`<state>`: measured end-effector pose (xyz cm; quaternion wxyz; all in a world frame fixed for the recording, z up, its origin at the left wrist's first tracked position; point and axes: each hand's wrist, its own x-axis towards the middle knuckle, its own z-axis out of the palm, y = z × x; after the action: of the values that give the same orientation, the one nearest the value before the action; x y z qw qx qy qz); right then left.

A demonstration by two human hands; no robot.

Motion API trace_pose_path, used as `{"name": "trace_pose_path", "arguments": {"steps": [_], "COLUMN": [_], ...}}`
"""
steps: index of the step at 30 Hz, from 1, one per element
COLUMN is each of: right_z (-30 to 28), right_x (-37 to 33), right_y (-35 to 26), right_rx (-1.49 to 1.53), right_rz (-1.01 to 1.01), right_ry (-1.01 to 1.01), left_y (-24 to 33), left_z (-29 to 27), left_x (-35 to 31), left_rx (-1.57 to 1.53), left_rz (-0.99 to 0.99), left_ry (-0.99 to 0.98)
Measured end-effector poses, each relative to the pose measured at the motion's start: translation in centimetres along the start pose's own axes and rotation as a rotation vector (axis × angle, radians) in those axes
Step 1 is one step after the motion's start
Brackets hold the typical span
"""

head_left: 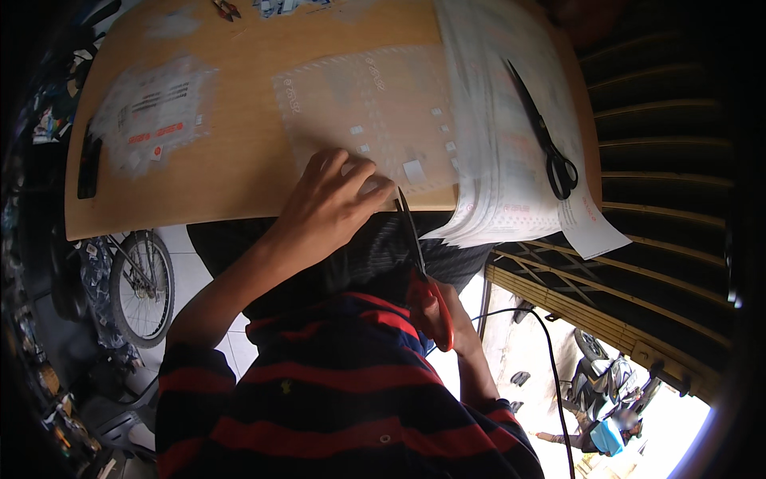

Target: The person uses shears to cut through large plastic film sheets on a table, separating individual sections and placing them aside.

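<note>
My left hand [339,199] is closed at the near edge of a translucent printed plastic sheet [323,100] lying on the wooden table. Its thumb and fingers pinch the sheet close to the table's front edge. In my right hand [435,307], lower down in front of my body, is a pair of red-handled scissors [414,239]. Their dark blades point up and away from me, with the tips beside my left fingertips and against the sheet's near edge. Whether the blades are parted is hard to make out.
A stack of white printed plastic sheets [503,176] overhangs the table's front right edge, with black scissors [550,148] on top. More printed plastic [155,112] and a dark phone-like object [89,168] lie left. Small pliers [227,9] sit at the far edge of the table [247,160].
</note>
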<state>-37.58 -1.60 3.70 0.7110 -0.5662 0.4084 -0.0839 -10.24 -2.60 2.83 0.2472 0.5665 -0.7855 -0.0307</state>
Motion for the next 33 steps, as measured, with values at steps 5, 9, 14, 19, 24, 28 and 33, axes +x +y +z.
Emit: {"name": "trace_pose_path", "arguments": {"steps": [5,9,14,19,24,28,33], "right_z": [0.5,0.8,0.9,1.0,1.1,1.3,1.6], "right_x": [0.2,0.5,0.7,0.7,0.7,0.9,1.3], "right_y": [-0.4,-1.1,-1.2,-1.2,-1.0,-0.7,-1.4], "right_rx": [-0.032,-0.127,-0.198,-0.223,-0.264,-0.292,-0.214], "right_rz": [-0.011,-0.049,-0.091,-0.073,-0.047,-0.071,-0.06], "right_ry": [0.034,0.079,0.084,0.102,0.135,0.155,0.119], "left_y": [0.2,0.2,0.4,0.4,0.1,-0.1,-0.3], "left_z": [1.0,2.1,2.5,2.6,2.8,2.7,2.7], "left_x": [-0.7,-1.5,-2.0,-2.2,-2.3,-2.4,-2.4], "left_rx": [-0.019,-0.033,-0.097,-0.095,-0.112,-0.112,-0.045], "left_rz": [0.03,0.061,0.015,0.012,0.025,0.031,0.101], "left_ry": [0.088,0.153,0.168,0.171,0.176,0.18,0.2]}}
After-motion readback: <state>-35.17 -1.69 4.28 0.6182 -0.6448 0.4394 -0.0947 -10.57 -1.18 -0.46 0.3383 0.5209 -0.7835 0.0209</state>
